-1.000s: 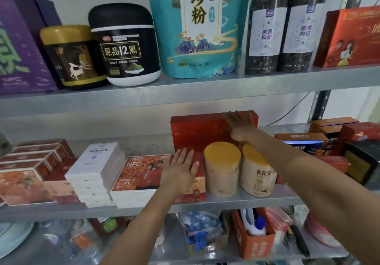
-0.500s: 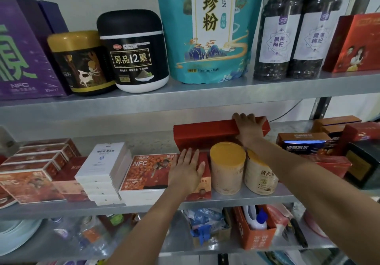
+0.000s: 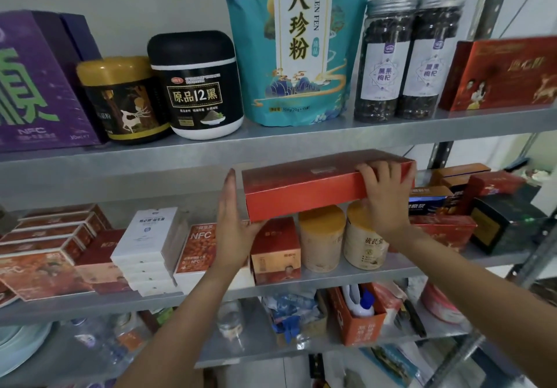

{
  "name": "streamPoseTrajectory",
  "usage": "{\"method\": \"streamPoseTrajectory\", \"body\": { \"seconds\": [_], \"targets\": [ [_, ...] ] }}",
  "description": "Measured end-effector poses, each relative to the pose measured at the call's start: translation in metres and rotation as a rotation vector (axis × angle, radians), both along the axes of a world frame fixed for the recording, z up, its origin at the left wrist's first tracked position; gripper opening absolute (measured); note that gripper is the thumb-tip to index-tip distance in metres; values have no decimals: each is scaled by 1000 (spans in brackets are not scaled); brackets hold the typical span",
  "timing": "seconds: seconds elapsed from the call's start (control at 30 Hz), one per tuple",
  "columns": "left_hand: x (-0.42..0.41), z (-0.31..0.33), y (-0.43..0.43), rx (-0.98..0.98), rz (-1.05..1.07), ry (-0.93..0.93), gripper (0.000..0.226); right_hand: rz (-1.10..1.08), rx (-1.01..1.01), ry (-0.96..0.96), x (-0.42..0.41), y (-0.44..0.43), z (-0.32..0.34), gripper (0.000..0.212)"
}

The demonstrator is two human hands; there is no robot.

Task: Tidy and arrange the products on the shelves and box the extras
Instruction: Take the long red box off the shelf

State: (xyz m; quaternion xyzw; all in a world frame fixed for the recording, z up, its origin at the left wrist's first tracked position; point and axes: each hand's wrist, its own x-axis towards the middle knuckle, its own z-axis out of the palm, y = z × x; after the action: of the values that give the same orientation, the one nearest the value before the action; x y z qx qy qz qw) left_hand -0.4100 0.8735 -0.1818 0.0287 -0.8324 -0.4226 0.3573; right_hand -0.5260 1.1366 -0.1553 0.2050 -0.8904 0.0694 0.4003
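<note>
From the head view, the person holds a long red box [image 3: 304, 190] level in the air in front of the middle shelf [image 3: 331, 276]. It is just under the top shelf [image 3: 301, 140] and directly above two yellow-lidded canisters [image 3: 321, 237] that stand side by side. The left hand [image 3: 233, 225] lies flat against the box's left end. Its fingers [image 3: 229, 188] are straight and point upward, and the thumb reaches under the lower left corner. The right hand [image 3: 387, 204] grips the box near its right end, with the fingers [image 3: 373, 170] curled over the top front edge and the palm on the front face. Just left of the canisters stands a small red and cream box [image 3: 275, 249]. Beside that is an orange NFC box [image 3: 202, 246], partly hidden by the left wrist, and then a stack of white boxes [image 3: 147, 243]. The top shelf carries a purple box [image 3: 36, 86], a gold-lidded jar [image 3: 120, 98], a black tub [image 3: 196, 86], a tall teal pouch [image 3: 289, 44], two dark jars [image 3: 382, 65] and a red gift box [image 3: 506, 74]. On the shelf below the hands, an orange carton [image 3: 358, 324] holds a white bottle with a blue cap.
</note>
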Motion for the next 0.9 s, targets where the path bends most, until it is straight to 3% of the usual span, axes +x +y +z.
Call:
{"method": "streamPoseTrajectory", "body": {
  "seconds": [0.17,0.3,0.43,0.57,0.63,0.77,0.9],
  "targets": [
    [40,19,12,-210,-43,87,80,181,-177,59,49,29,1,67],
    [82,37,40,-161,-117,233,68,339,-200,26,79,67,19,72],
    [114,51,82,52,-108,230,94,428,-269,-50,102,115,22,80],
    [129,47,114,327,-70,83,67,462,-825,-410,128,147,-6,106],
    [128,43,126,410,-69,-16,52,435,-1101,-598,138,161,-17,107],
    [125,32,135,633,-48,-257,56,429,-1274,-1158,150,194,-29,75],
    [127,25,140,773,-77,-451,48,421,-1286,-1388,158,217,-42,61]
  ]
}}
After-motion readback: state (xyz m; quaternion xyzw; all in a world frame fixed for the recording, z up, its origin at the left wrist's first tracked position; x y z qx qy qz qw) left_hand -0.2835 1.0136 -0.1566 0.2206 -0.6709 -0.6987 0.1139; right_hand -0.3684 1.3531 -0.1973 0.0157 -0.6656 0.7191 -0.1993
